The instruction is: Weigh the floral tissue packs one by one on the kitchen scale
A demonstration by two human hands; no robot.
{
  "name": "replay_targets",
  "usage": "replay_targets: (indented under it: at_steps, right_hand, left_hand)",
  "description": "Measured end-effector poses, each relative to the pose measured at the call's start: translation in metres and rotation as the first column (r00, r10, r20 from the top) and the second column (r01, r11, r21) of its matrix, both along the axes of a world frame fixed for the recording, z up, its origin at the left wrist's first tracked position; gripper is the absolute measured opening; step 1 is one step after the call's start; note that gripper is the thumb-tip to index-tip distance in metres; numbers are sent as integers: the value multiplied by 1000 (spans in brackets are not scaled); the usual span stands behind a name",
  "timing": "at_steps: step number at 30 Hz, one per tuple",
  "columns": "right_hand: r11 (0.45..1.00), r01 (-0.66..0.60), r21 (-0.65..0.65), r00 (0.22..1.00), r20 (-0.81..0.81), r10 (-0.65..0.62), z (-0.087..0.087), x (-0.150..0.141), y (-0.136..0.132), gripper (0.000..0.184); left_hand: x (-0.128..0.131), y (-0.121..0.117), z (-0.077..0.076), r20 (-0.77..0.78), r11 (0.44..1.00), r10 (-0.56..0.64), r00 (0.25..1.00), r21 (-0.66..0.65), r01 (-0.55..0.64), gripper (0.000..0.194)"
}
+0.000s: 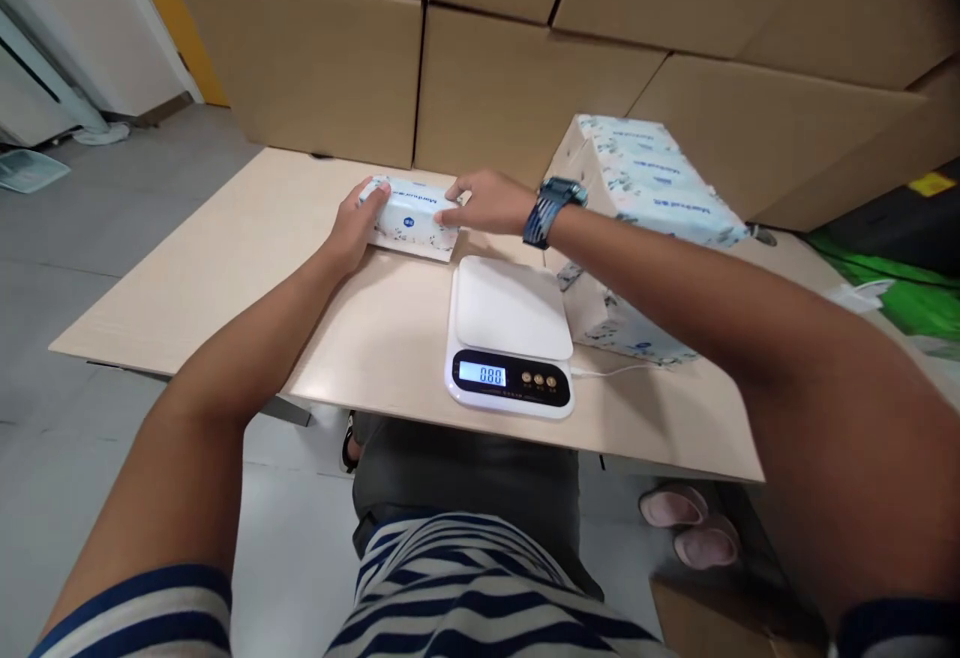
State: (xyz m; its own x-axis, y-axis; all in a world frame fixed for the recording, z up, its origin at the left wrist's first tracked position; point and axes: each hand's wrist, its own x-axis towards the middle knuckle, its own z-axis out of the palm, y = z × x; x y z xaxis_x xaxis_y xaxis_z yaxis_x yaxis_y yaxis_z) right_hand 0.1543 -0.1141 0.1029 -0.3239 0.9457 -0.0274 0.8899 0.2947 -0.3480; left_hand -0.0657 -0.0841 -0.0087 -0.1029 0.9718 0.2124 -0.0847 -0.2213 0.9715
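A pack of tissues (411, 213), white and pale blue with leaf prints, lies on the table left of the scale. My left hand (356, 223) grips its left end, thumb on top. At the other end, my right hand (484, 203) holds the upper right corner between thumb and fingers; a watch is on that wrist. The white digital scale (514, 308) sits close to the table's front edge, its plate bare and its lit display reading 0.80. Stacked tissue packs (660, 178) of the same print stand to the right, partly hidden behind my right forearm.
Large cardboard boxes (495, 88) form a wall along the back of the table (202, 258). A thin white cable (615, 372) runs right from the scale. Pink slippers (705, 543) and a cardboard piece (712, 618) are on the floor at right.
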Motion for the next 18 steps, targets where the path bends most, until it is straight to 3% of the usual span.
replay_targets:
  at_steps: [2, 5, 11, 16, 18]
  right_hand:
    - [999, -21, -49, 1000, -2, 21, 5, 7, -3, 33]
    - [998, -24, -57, 999, 39, 26, 8, 15, -7, 32]
    - [991, -27, 134, 973, 230, -5, 4, 19, -1, 47]
    - [965, -251, 78, 951, 207, 230, 1, 13, 13, 65]
    - [958, -283, 48, 930, 258, 262, -1, 8, 17, 76]
  left_hand:
    - [5, 1, -1, 9, 998, 31, 999, -46, -30, 48]
    - [12, 1, -3, 5, 993, 65, 998, -97, -64, 46]
    - [15, 0, -5, -10, 992, 78, 997, -96, -78, 51]
    - [16, -1, -5, -14, 993, 89, 996, -73, -90, 47]
    - [17, -3, -4, -11, 993, 101, 995, -54, -101, 44]
